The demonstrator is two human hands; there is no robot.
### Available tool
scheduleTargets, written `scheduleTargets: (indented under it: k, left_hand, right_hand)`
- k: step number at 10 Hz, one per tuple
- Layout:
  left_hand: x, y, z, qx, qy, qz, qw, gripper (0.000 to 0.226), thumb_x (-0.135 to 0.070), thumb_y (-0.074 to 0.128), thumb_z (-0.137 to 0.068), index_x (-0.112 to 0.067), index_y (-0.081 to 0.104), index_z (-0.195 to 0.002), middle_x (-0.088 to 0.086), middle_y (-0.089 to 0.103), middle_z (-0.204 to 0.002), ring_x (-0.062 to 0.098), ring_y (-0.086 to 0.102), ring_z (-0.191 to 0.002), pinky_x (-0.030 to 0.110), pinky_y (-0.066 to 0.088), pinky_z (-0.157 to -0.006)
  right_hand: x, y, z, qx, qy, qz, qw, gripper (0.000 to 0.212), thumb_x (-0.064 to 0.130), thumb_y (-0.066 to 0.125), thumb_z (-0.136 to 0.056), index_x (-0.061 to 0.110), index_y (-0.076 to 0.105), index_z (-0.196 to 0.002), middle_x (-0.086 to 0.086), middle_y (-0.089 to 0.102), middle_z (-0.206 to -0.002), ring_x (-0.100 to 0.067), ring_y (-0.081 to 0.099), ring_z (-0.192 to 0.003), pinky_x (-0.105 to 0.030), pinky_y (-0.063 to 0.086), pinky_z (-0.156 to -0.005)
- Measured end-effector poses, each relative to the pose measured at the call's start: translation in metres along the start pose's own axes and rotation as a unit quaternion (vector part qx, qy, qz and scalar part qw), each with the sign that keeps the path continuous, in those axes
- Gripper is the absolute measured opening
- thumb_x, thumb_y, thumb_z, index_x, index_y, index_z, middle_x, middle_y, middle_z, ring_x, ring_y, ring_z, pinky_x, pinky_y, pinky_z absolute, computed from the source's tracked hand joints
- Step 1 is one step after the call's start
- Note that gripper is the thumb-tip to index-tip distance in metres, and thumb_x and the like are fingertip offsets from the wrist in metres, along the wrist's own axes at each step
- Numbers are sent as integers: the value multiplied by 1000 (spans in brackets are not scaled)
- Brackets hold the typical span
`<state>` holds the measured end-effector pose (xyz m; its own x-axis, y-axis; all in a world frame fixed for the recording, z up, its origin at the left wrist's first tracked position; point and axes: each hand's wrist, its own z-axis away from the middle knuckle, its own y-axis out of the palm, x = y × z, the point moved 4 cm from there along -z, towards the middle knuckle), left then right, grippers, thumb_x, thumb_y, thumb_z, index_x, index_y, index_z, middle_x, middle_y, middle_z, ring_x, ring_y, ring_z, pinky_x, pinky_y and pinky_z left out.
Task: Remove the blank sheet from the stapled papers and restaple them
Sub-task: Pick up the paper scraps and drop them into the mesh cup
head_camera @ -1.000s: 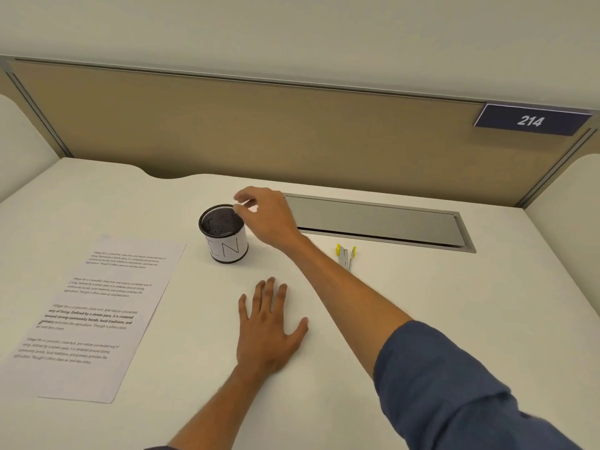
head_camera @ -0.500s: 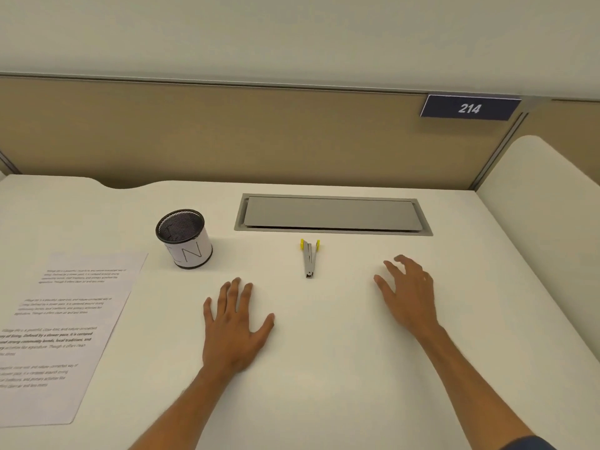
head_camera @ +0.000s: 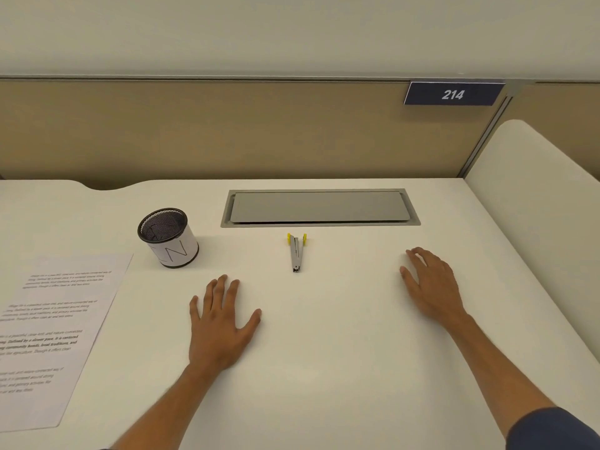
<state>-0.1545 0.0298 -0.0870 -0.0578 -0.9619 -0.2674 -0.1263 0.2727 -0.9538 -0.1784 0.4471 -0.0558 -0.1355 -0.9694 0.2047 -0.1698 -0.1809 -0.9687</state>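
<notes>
Both hands down on white desk (head_camera: 324,368), palms flat, holding nothing. Left hand (head_camera: 220,323) near centre, fingers straight and slightly fanned, thumb splayed out to the right, forearm bare and angled in from bottom edge. Right hand (head_camera: 431,287) well to the right, fingers loosely relaxed with a slight curl, tips resting on desk surface, thumb toward centre; bare forearm running to a dark blue sleeve (head_camera: 558,430) at bottom right corner. Printed papers (head_camera: 55,336) flat at left edge of desk, partly cut off by frame, well apart from left hand; white sheets, several blocks of black text, one block bold; staple not discernible. Small stapler tool (head_camera: 297,253) lying between the hands but farther back, slim grey metal body, yellow tabs at far end, narrow end pointing toward person; untouched. Cylindrical pen cup (head_camera: 168,238) upright just beyond papers' far corner, black wire mesh with black rim, white paper wrap with thin lettering. Rectangular grey metal cable hatch (head_camera: 319,207) recessed in desk behind stapler tool. Tan fabric partition panel (head_camera: 227,131) behind desk, navy plaque (head_camera: 453,94) reading 214.
</notes>
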Motion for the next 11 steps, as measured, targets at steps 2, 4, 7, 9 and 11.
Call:
scheduleTargets:
  k: [2, 4, 7, 9, 11]
  left_hand:
    - [-1, -1, 1, -4, 3, 5, 1000, 80, -70, 26, -83, -22, 34, -148, 0, 25, -159, 19, 14, -148, 50, 9, -118]
    - [-1, 0, 1, -4, 3, 5, 1000, 80, -70, 26, -84, -22, 34, -147, 0, 24, -159, 19, 14, -148, 51, 9, -118]
    - [-1, -1, 0, -1, 1, -2, 1000, 82, -71, 23, -83, -22, 32, -149, 0, 22, -160, 18, 11, -148, 49, 7, -118]
    - [-1, -1, 1, -1, 0, 1, 1000, 82, -71, 24, -83, -22, 33, -148, 0, 22, -160, 18, 12, -148, 49, 7, -118]
    - [-1, -2, 0, -3, 2, 4, 1000, 82, -70, 24, -83, -21, 33, -148, 1, 23, -160, 19, 12, -148, 49, 7, -118]
  right_hand:
    - [-6, -7, -19, 48, -10, -11, 999, 40, 4, 44, -92, 8, 57, -130, -6, 54, -130, -28, 53, -115, -37, 46, -85]
    - [-8, -9, -30, 39, -27, -23, 999, 26, 13, 52, -94, 8, 70, -113, -9, 64, -111, -31, 61, -100, -37, 48, -80]
    - [-3, -14, -45, 78, -10, -45, 996, 27, 3, 54, -82, 16, 61, -59, 0, 67, -74, -26, 59, -69, -32, 45, -63]
    - [4, -8, -43, 64, 12, -12, 998, 24, 0, 47, -87, 13, 58, -70, -6, 64, -76, -27, 54, -68, -32, 38, -60]
    - [10, -1, -40, 13, 4, -77, 997, 16, 8, 50, -93, 6, 65, -89, -7, 66, -91, -27, 59, -82, -33, 44, -72]
